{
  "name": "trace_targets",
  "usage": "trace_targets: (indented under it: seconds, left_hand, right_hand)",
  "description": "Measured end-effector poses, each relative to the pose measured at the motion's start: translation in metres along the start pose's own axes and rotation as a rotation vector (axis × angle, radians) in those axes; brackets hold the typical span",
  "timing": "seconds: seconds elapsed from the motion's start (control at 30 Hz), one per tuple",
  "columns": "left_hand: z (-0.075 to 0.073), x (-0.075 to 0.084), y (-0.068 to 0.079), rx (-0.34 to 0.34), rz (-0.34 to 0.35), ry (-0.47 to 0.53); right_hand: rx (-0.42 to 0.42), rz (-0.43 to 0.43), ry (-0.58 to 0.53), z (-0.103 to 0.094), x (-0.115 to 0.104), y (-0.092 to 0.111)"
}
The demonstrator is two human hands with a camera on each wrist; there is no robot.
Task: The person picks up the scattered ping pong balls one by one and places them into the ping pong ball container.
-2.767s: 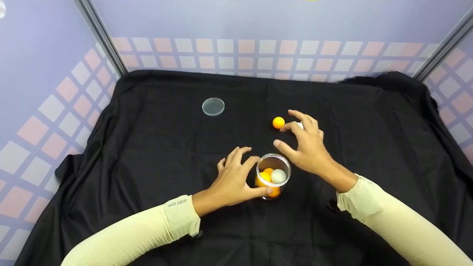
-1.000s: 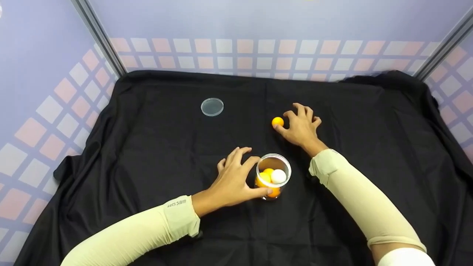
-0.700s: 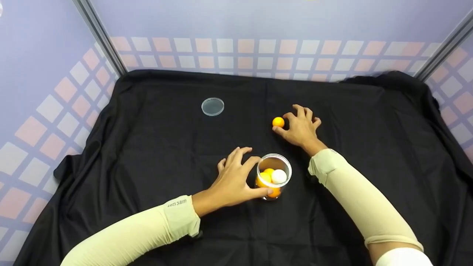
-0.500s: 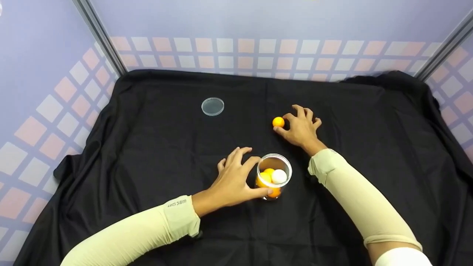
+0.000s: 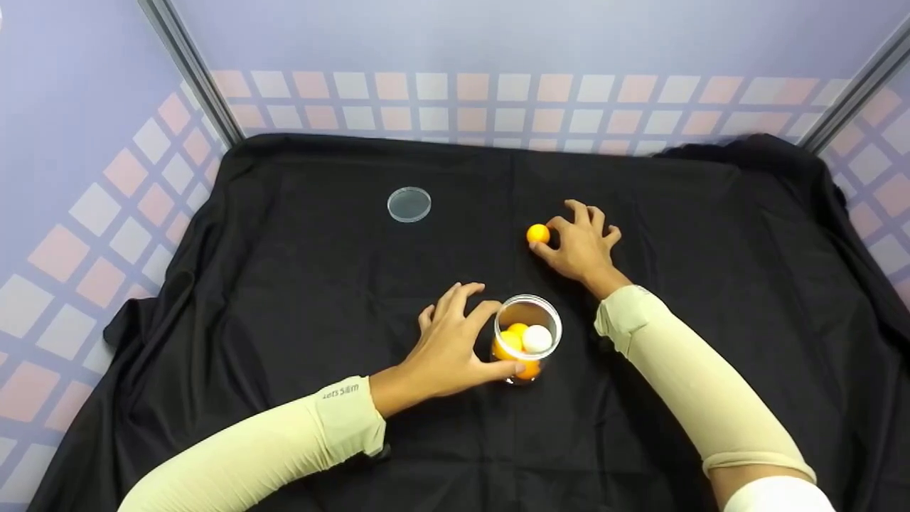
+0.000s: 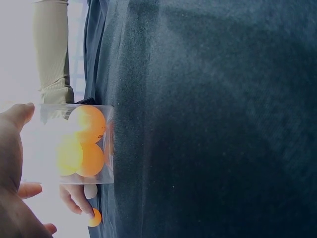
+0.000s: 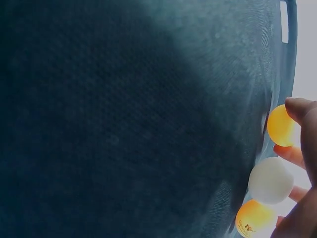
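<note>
My left hand (image 5: 455, 348) holds a clear round jar (image 5: 527, 304) between thumb and fingers. Inside the jar lie several orange ping-pong balls (image 6: 88, 124) and a white one (image 5: 537, 339) on top; its mouth is uncovered. Farther back, my right hand (image 5: 581, 245) pinches an orange ping-pong ball (image 5: 538, 234) between thumb and index finger, low at the cloth. A loose white ball (image 7: 271, 180) and another orange ball (image 7: 255, 219) sit beneath that hand's other fingers in the right wrist view. The head view hides these two behind the hand.
A clear round lid (image 5: 409, 205) lies flat toward the back left. Black cloth (image 5: 320, 284) covers the table, with folds at its edges. Pale tile-patterned walls (image 5: 490, 92) stand behind and at both sides.
From beside the jar's mouth, my right hand has reached back to the loose balls, its thumb and finger closing on the orange one, which shifts slightly right. My left hand stays at the jar.
</note>
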State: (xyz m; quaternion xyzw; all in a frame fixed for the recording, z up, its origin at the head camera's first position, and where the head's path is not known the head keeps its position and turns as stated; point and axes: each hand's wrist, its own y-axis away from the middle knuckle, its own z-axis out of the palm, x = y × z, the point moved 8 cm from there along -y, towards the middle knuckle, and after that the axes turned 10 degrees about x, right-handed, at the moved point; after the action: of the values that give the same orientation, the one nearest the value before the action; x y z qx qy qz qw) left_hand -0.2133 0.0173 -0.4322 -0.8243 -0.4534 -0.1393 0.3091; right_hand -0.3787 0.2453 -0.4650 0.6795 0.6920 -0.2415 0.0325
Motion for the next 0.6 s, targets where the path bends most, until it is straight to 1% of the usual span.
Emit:
trace_targets:
  seconds: [0.3, 0.6]
  left_hand:
    - [0.0, 0.0, 0.0, 0.01, 0.008, 0.006]
    - [-0.001, 0.001, 0.0, 0.011, 0.011, 0.005]
  right_hand:
    - [0.014, -0.004, -0.012, -0.005, -0.001, 0.001]
    - [0.055, -0.049, -0.035, -0.021, -0.01, 0.007]
